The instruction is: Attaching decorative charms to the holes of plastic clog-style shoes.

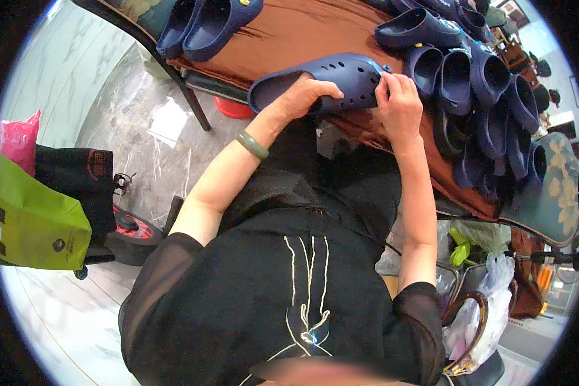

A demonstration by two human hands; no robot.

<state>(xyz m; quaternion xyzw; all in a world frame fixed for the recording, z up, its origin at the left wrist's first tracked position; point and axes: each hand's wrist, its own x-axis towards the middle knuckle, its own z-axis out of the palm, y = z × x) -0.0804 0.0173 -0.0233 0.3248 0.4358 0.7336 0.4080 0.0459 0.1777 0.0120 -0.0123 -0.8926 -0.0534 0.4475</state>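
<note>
A dark blue clog with round holes [341, 72] lies on its side at the near edge of a table under a brown cloth [302, 29]. My left hand [305, 95] grips the clog around its heel opening; a green bangle sits on that wrist. My right hand [397, 103] pinches the clog's toe end, fingertips at the holes near the strap rivet. Several more dark blue clogs [469, 77] are piled on the cloth to the right of my right hand, and two lie at the far left [206, 22].
A green bag [35, 219], a black bag [77, 183] and a pink bag [19, 138] stand on the marble floor at left. A red basin [233, 108] sits under the table. Plastic bags and a curved wooden handle [476, 315] are at lower right beside a floral-cushioned chair [553, 193].
</note>
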